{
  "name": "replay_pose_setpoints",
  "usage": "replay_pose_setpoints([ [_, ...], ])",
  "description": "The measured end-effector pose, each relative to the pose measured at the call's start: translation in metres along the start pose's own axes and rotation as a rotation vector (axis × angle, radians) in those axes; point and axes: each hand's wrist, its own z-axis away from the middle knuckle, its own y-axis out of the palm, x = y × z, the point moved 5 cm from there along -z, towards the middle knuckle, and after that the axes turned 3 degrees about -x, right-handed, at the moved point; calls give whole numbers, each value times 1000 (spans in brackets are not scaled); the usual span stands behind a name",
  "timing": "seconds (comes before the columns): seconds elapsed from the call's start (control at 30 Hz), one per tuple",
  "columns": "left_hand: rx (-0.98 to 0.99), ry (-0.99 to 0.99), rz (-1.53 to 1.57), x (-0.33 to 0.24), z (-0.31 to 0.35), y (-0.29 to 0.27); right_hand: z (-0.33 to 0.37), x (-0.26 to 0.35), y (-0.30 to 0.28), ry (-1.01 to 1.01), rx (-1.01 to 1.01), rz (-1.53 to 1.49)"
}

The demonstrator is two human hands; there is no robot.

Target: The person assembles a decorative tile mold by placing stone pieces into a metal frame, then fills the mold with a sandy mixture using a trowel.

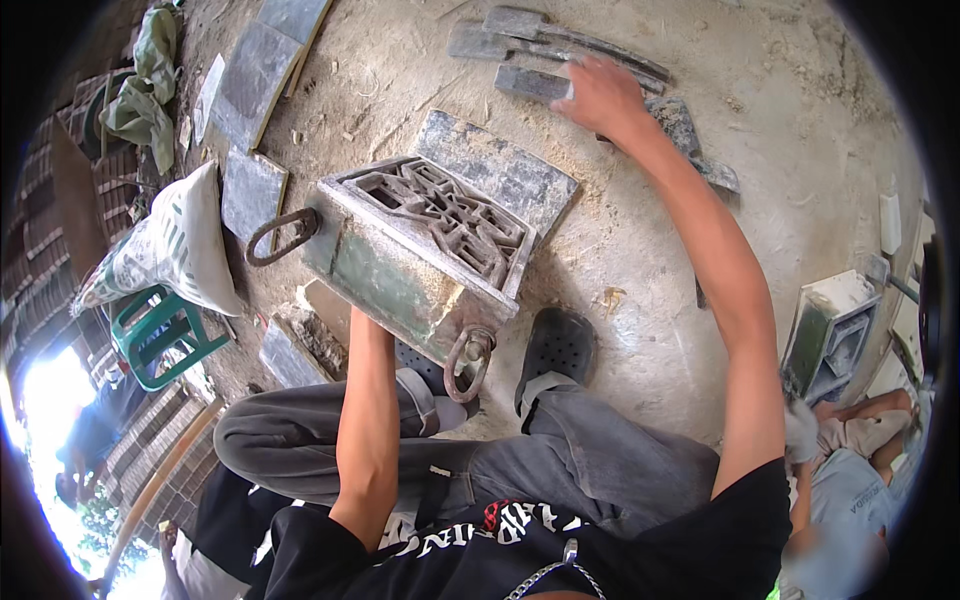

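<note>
A heavy metal mould box (400,268), green and worn, stands tilted in front of me with a lattice of grey bars on its upper face. Rusty ring handles hang at its two ends. My left forearm runs up beneath the near side of the box, which hides the hand and fingers. Stretched out to the far right, my right hand (605,98) has its fingers closed on the end of a flat grey rectangular block (532,84). Long grey bars (600,50) lie just beyond that hand. A flat grey slab (495,165) rests on the ground behind the box.
Grey pieces (680,130) lie by my right wrist. Slabs (250,90), a white sack (185,240) and a green plastic stool (165,335) are on the left. At right, another green-sided box (830,330) stands near a person (850,480). My dark clogs (557,345) flank the box's near end.
</note>
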Motion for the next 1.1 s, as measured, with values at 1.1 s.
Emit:
replay_pose_setpoints([
  [1.1, -49, -45, -46, -5, 19, -18, 9, -12, 47, -58, -147, -47],
])
